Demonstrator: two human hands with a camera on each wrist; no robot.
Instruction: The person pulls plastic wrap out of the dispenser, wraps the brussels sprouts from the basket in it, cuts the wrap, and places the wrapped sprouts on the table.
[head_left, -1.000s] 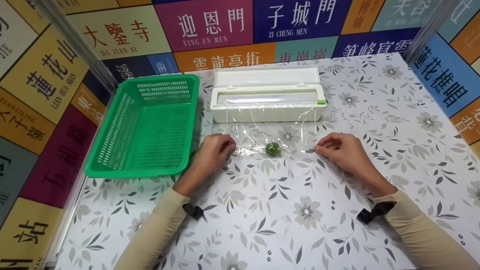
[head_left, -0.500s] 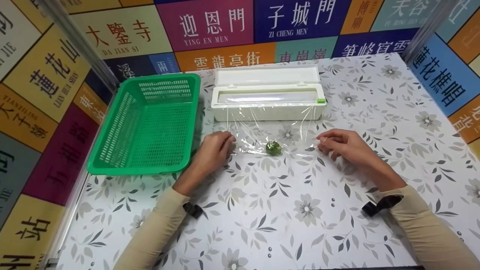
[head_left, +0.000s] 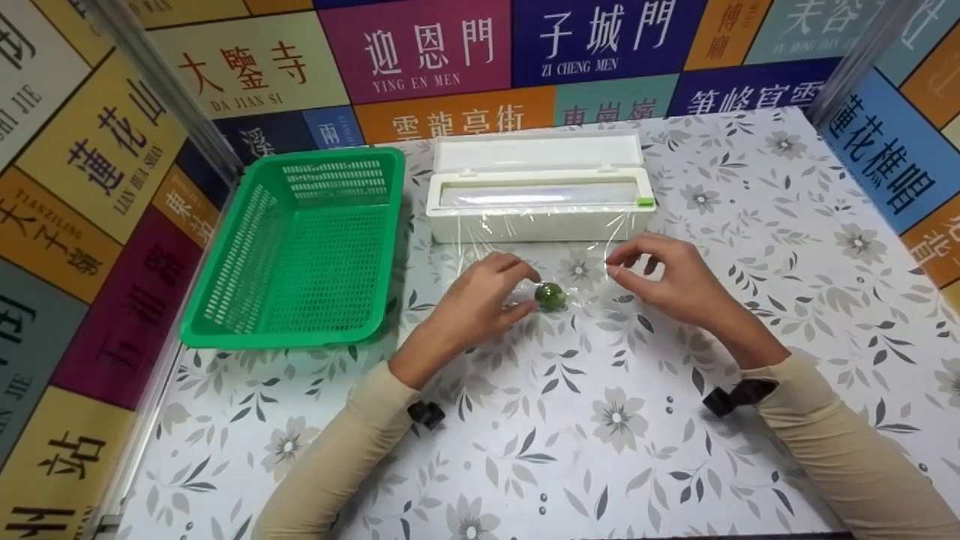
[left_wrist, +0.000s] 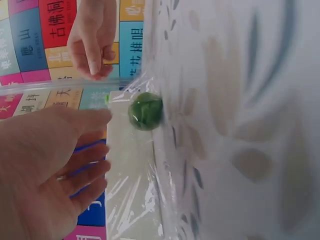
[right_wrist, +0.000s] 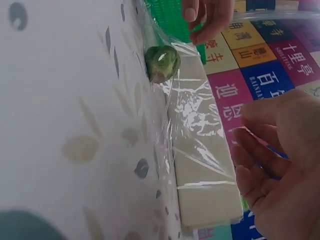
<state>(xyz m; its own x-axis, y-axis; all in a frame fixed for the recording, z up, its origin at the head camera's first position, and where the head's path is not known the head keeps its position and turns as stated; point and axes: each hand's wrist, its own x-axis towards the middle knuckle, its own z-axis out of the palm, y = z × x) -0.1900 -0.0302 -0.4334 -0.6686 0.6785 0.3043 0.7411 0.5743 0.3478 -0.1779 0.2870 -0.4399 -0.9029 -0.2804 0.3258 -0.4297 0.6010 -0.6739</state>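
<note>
A small green Brussels sprout [head_left: 551, 296] sits on clear plastic wrap [left_wrist: 145, 180] pulled out from a white cling film dispenser [head_left: 540, 223]. Film also seems to cover it in the wrist views. Just left of the sprout is my left hand [head_left: 487, 300], thumb and index finger apart on its near and far sides. I cannot tell whether they touch the film. My right hand [head_left: 671, 281] hovers to the right, above the film's right part. Its fingers are loosely bent, with a small gap to the thumb in the right wrist view [right_wrist: 285, 155], and nothing shows between them.
A green plastic basket [head_left: 322, 262] stands left of the dispenser. The dispenser's lid [head_left: 536, 152] is tipped back, and a green cutter slider [head_left: 645, 202] sits at its right end. Walls with printed panels border the flower-patterned table [head_left: 615, 480].
My left hand has let go of the film's left corner and moved right, up to the sprout. My right hand has left the right corner, moving up and a little left.
</note>
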